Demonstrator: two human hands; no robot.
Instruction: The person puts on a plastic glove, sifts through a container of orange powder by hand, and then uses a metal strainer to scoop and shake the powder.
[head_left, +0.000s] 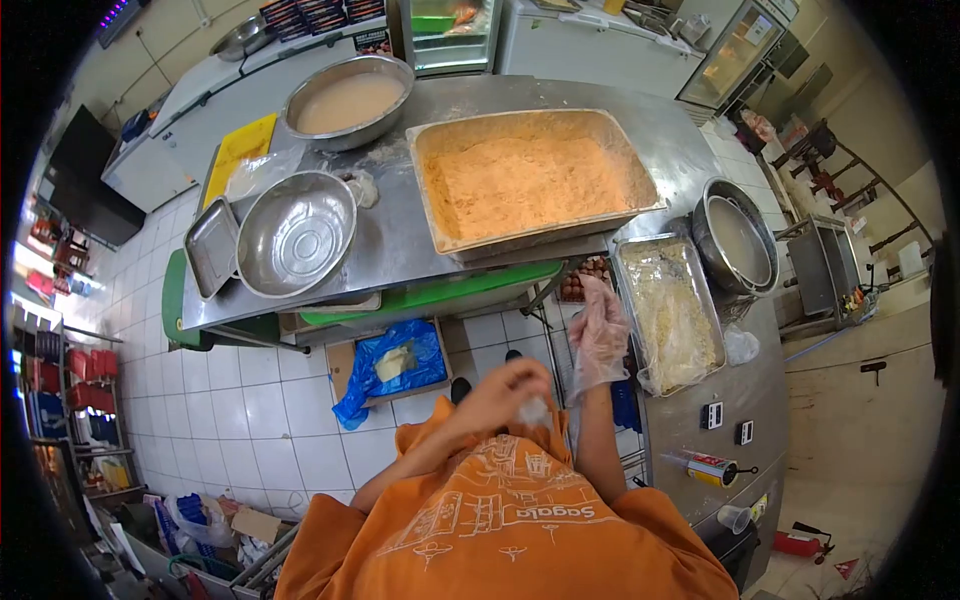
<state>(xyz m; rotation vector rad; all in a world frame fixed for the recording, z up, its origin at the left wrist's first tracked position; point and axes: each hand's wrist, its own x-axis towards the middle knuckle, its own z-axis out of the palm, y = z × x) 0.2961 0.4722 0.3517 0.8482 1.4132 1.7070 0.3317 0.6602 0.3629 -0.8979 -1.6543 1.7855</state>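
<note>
My right hand (pixel 601 325) wears a clear plastic glove and is raised beside the steel table, fingers loosely extended and holding nothing. It is nearest to a shallow metal tray (pixel 622 262) of pale crumbly food partly covered by clear film. My left hand (pixel 505 393) is bare, with curled fingers, in front of my orange shirt (pixel 500 520). A whitish translucent thing (pixel 533 410) shows just under those fingers; I cannot tell what it is. Ahead, a deep rectangular pan (pixel 437 232) holds orange powder.
The steel table (pixel 395 225) also carries an empty metal bowl (pixel 297 232), a bowl of cloudy liquid (pixel 392 112), a small tray (pixel 207 250) and a yellow board (pixel 240 150). Nested bowls (pixel 712 250) stand at right. A cardboard box (pixel 343 372) with blue plastic sits on the floor.
</note>
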